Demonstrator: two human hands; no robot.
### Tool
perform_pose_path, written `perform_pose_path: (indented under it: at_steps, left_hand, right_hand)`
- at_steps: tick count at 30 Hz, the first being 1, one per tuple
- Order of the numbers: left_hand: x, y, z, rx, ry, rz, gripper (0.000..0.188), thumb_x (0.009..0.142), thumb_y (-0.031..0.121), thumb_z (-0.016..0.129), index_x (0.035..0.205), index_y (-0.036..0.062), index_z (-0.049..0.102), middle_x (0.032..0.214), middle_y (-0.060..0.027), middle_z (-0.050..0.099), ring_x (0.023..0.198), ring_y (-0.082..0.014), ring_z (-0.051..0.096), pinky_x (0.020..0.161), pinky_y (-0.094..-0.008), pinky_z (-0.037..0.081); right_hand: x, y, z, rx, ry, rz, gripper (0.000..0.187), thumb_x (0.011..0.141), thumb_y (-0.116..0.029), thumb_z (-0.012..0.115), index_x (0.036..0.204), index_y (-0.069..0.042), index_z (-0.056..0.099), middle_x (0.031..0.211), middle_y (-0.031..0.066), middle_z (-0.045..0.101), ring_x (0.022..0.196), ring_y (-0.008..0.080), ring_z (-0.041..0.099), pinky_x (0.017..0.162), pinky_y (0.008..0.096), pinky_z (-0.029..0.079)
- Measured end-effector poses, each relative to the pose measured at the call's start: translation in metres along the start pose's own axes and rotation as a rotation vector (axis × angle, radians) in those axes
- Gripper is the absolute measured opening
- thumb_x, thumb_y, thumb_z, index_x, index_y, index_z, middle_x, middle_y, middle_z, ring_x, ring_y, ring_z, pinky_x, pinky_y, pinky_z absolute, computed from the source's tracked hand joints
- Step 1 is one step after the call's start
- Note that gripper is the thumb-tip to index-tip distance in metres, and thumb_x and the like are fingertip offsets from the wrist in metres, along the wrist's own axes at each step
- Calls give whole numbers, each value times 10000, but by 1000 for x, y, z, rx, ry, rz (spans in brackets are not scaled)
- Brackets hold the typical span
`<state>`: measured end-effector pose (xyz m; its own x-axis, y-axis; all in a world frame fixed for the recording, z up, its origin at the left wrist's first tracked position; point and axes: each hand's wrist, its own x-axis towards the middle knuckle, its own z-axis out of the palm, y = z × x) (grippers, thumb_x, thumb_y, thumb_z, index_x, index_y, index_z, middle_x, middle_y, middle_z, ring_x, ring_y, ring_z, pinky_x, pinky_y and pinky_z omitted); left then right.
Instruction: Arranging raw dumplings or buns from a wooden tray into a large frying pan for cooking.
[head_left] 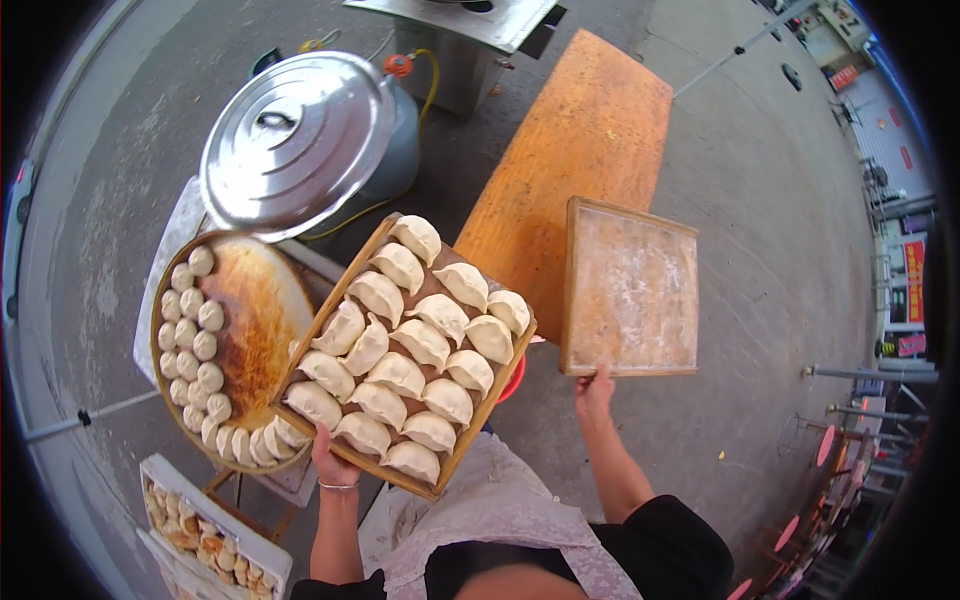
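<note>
My left hand [331, 460] is closed on the near left corner of a wooden tray [528, 335], which sits tilted across the view. Rows of pale, crescent-shaped dumplings [397, 375] cover this tray. At the right, my right hand [595, 392] grips the near edge of a second wooden tray [632, 290], dusted with white flour and bearing no dumplings. To the left of the loaded tray is a round, browned pan [255, 290]. Small round buns [187, 335] line its left side, and crescent dumplings [250, 443] curve along its near edge.
A large metal lid [300, 140] leans over a gas cylinder [398, 150] beyond the pan. An orange-brown wooden table [580, 130] extends away at the centre. Lower left stands a white container [215, 535] of browned buns. Part of a red basin [514, 380] shows beneath the loaded tray.
</note>
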<state>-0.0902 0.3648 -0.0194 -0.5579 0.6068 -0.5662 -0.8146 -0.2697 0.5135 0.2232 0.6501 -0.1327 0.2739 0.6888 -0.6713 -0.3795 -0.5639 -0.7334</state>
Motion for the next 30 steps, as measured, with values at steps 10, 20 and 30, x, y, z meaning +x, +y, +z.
perform_pose_path:
  at_steps: [10, 20, 30]
  left_hand:
    - [-91, 12, -64, -265, 226, 165, 608, 867, 372, 563, 1332, 40, 354, 1297, -127, 467, 1187, -308, 453, 1000, -462, 370]
    - [-203, 43, -153, -283, 282, 411, 631, 850, 348, 582, 1336, 24, 344, 1313, -143, 449, 1187, -312, 455, 1006, -462, 366]
    - [-305, -23, -223, -407, 403, 799, 640, 856, 355, 573, 1356, 45, 322, 1321, -141, 438, 1192, -321, 442, 983, -474, 385]
  right_hand:
    - [-51, 40, 81, -244, -474, 553, 554, 912, -519, 398, 1195, -45, 446, 1074, 107, 577, 775, 155, 566, 647, 263, 504]
    - [-248, 87, 113, -561, -1335, 646, 422, 914, -323, 518, 1249, -78, 440, 1223, 68, 518, 1094, 214, 530, 940, 400, 432]
    - [-310, 100, 158, -1345, -1956, 473, 504, 922, -439, 435, 1169, -10, 528, 1066, 160, 616, 986, 264, 609, 868, 388, 481]
